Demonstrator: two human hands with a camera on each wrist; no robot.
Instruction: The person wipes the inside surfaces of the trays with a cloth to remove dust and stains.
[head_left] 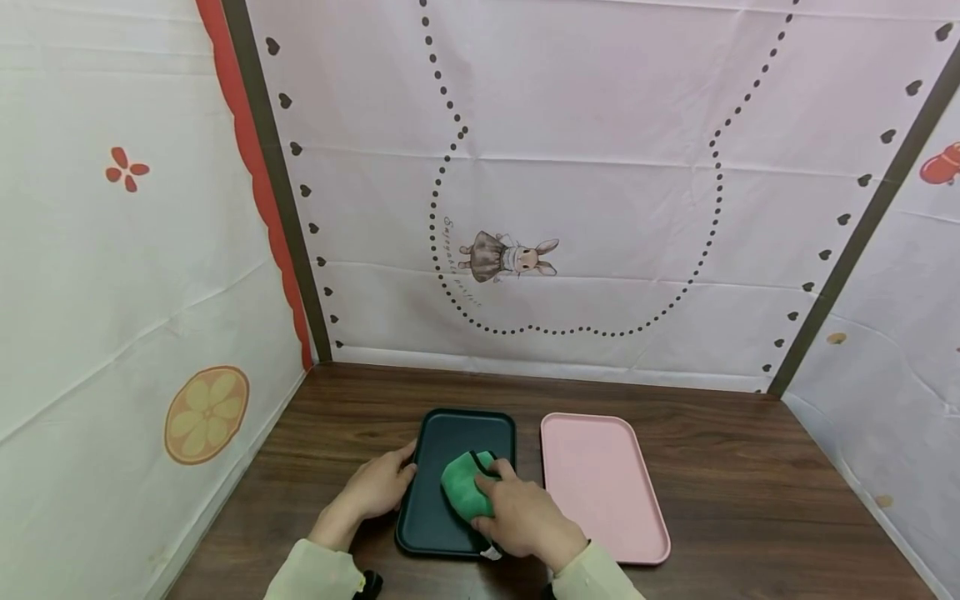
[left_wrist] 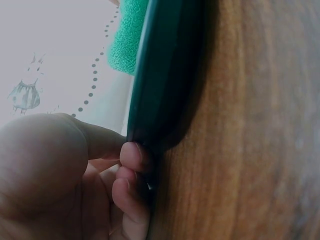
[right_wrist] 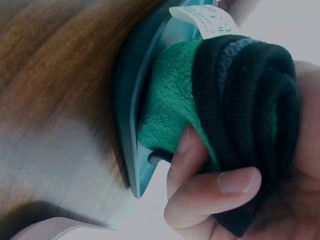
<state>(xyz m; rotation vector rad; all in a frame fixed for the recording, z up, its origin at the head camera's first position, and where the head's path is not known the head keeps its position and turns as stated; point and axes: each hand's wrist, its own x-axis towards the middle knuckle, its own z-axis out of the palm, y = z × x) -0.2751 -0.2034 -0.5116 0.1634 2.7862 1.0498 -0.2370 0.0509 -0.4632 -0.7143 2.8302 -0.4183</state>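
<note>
A dark green tray [head_left: 431, 533] lies on the wooden table, its left edge pinched by my left hand [head_left: 381, 483]. In the left wrist view the fingertips [left_wrist: 134, 156] are right at the tray's rim, with the thumb on the upper side. My right hand [head_left: 525, 512] grips a folded green cloth [head_left: 463, 487] with black edging over the middle of that tray. The right wrist view shows fingers [right_wrist: 215, 192] curled round the cloth's layered black edges [right_wrist: 245, 100]. A white label [right_wrist: 207, 20] sticks out from the cloth, and its green pile meets the tray's inside.
A pink tray [head_left: 600, 492] lies just right of the dark green one. Brown wooden tabletop [head_left: 750, 483] stretches around both. White printed cloth walls [head_left: 600, 208] stand at the back, left and right.
</note>
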